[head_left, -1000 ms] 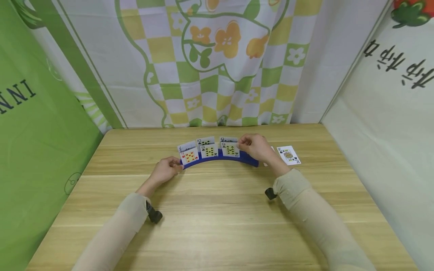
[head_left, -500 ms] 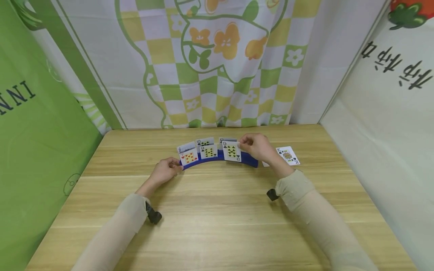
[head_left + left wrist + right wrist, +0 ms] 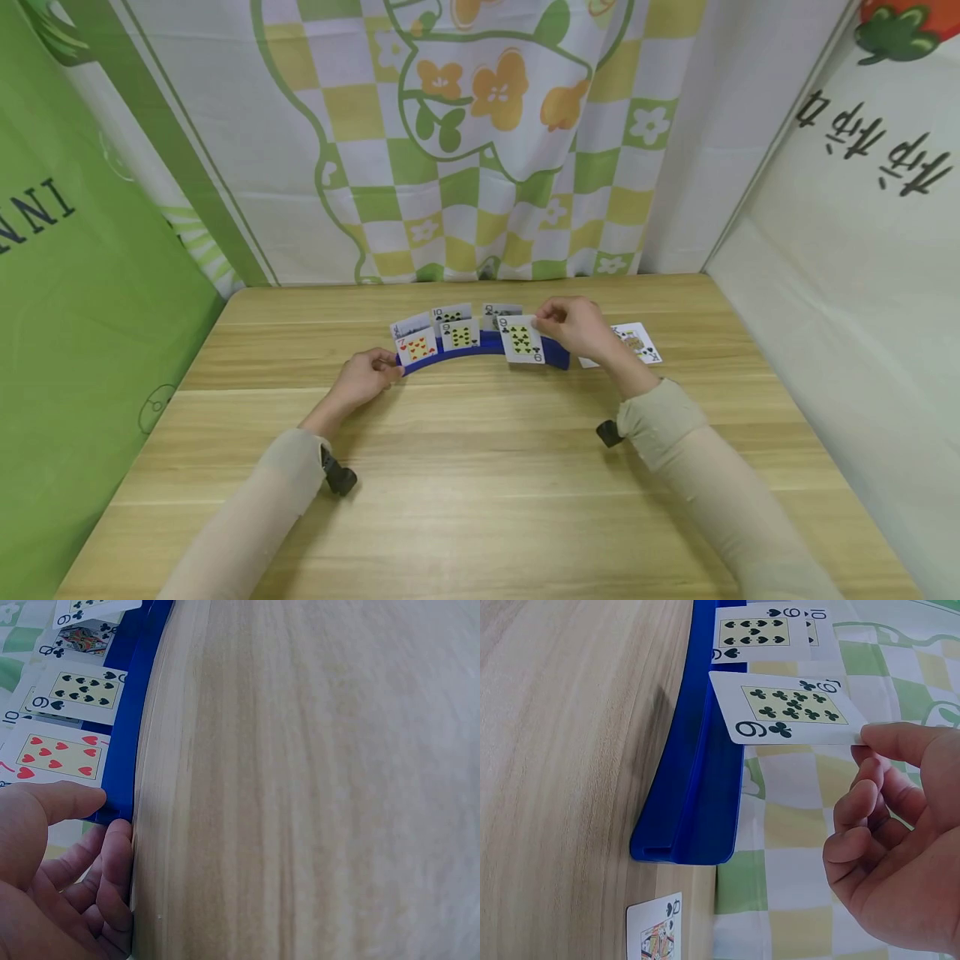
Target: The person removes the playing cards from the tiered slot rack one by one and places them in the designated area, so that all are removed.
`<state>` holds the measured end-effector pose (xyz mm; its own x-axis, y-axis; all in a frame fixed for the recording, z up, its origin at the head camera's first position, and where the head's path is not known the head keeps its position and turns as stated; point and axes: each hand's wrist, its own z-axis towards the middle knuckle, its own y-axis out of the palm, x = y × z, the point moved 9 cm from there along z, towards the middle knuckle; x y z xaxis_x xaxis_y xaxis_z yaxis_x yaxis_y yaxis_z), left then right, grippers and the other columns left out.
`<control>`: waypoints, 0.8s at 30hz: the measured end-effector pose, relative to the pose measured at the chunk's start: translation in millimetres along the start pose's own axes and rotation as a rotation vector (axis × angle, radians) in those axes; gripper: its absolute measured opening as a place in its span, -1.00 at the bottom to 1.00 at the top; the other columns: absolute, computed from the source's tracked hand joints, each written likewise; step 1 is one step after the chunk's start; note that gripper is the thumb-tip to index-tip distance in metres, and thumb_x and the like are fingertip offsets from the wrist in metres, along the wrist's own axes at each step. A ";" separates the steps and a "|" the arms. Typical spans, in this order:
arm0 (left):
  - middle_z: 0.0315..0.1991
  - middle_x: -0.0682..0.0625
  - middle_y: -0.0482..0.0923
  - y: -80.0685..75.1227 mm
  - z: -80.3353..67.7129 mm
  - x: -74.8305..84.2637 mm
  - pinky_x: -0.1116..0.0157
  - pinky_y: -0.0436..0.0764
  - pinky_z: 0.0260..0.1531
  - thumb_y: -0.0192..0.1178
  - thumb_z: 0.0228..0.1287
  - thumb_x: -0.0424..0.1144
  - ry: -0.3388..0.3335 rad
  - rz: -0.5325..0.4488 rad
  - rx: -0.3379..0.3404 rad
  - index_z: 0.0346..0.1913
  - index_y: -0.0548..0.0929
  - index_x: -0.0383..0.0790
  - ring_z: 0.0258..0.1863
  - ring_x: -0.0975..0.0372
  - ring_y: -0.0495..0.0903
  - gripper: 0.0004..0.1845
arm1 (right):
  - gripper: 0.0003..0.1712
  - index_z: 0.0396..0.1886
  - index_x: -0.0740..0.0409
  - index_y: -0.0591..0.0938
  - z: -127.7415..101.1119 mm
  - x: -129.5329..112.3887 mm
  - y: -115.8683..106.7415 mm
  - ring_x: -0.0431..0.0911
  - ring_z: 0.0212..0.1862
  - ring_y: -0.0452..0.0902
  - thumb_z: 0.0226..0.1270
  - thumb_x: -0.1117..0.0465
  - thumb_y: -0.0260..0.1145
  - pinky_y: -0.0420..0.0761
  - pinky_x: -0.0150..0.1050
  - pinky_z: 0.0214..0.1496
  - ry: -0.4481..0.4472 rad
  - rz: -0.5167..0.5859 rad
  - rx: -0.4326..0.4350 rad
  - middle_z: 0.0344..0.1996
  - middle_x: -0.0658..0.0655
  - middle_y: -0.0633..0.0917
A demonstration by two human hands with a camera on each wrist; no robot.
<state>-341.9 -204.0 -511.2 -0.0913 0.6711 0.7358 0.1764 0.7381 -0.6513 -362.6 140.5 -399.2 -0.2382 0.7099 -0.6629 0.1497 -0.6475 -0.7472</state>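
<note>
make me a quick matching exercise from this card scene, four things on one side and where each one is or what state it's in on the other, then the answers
Things:
1. nine of clubs
2. seven of hearts
3. king card
4. blue card holder

Places or states:
A. lies flat on the table, right of the holder
B. pinched in the right hand
C. stands in the holder's left end
D. curved, steadied at its left end by the left hand

Pairs: 1-B, 2-C, 3-A, 4-D

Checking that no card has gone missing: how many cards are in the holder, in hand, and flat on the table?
Cards standing in the blue holder: 5
Nine of clubs in the right hand: 1
Cards flat on the table: 2
Total: 8 cards
</note>
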 end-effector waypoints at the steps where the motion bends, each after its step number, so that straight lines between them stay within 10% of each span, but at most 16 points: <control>1: -0.16 -0.17 0.69 0.2 0.3 0.0 0.36 0.53 -0.35 0.24 0.33 -0.12 0.002 0.002 -0.003 0.09 0.59 -0.30 -0.35 0.19 0.62 -0.61 | -0.77 -0.18 0.09 0.71 -0.3 0.3 -0.4 -0.08 -0.29 0.53 0.40 0.04 0.30 0.49 -0.25 -0.24 -0.001 0.000 -0.002 -0.34 0.08 0.70; 24: -0.13 -0.18 0.67 0.5 0.2 -0.2 0.35 0.53 -0.32 0.24 0.33 -0.12 0.003 0.002 -0.006 0.09 0.60 -0.29 -0.31 0.18 0.61 -0.62 | -0.75 -0.17 0.07 0.70 -19.7 14.3 -10.2 -0.04 -0.23 0.53 0.45 0.01 0.23 0.47 -0.21 -0.16 0.051 -0.017 -0.025 -0.29 0.09 0.69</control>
<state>-341.9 -203.8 -511.7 -0.0880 0.6720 0.7353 0.1823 0.7366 -0.6513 -348.6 162.7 -402.0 -0.1916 0.7345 -0.6509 0.1700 -0.6284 -0.7591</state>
